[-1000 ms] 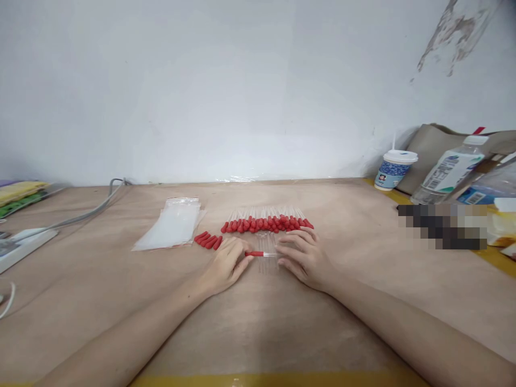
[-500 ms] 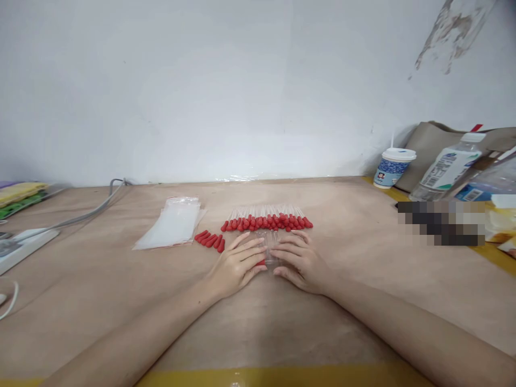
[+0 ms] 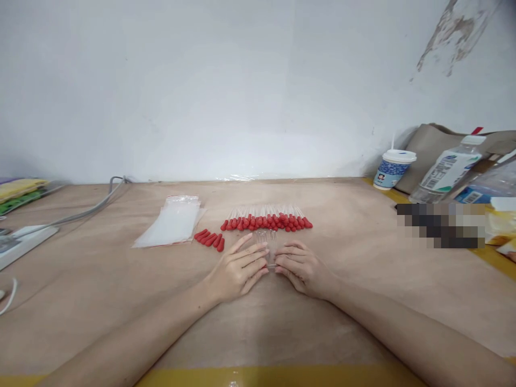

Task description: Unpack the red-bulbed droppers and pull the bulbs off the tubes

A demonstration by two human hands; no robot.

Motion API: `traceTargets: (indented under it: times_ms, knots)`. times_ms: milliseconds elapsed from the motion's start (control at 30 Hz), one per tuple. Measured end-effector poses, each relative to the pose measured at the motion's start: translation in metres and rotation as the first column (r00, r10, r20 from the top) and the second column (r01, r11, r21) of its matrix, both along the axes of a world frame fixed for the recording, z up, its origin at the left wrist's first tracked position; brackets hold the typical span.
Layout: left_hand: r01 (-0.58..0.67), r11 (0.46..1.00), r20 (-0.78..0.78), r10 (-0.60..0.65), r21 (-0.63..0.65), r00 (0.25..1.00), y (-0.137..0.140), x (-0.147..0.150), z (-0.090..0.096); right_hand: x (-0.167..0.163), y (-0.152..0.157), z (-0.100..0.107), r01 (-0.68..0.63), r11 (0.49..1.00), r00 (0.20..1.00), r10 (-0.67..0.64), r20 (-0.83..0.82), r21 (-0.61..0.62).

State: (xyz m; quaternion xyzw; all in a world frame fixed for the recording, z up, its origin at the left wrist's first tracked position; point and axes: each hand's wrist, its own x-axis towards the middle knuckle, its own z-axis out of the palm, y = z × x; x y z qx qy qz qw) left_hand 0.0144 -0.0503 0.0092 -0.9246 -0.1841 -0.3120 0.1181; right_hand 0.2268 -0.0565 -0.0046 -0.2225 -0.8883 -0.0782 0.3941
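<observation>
Pinching dropper [image 3: 272,265] | axis crosswise | bulb [image 3: 265,266] leftward | left hand [image 3: 237,270], right hand [image 3: 305,270]: fingers nearly closed

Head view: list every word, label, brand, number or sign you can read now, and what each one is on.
No text is readable.
Cup: printed marks, too small to read.
Bottle: label print, too blurred to read.
Blue label beside the bottle: marks too small to read.
Red bulbs and clear bags: no lettering visible.

Droppers [image 3: 264,221] bar my way ahead. Bulbs [image 3: 209,239] crowd my left hand [image 3: 236,269]. Table [image 3: 262,333] between my forearms [image 3: 151,325] is free.
</observation>
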Motion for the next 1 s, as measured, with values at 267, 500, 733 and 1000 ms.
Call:
traceTargets:
  times_ms: [267,500,733,1000]
  knots:
    - [0.003,0.999,-0.020,-0.004,-0.054,1.000,-0.003,-0.003,0.001,0.000,-0.003,0.003,-0.019,0.998,0.999,0.017,0.034,0.056]
    - [0.017,0.995,-0.018,-0.019,-0.095,1.000,-0.004,-0.005,0.002,0.001,-0.003,0.004,-0.044,0.997,0.998,0.041,0.051,0.057]
    - [0.022,0.989,-0.015,-0.024,-0.149,1.000,-0.003,-0.010,0.001,0.004,-0.003,0.003,-0.032,0.996,0.997,0.026,0.073,0.080]
    - [0.049,0.985,0.006,-0.049,-0.165,0.999,-0.003,-0.015,-0.001,0.011,-0.005,-0.001,-0.035,0.993,0.999,0.031,0.033,0.112]
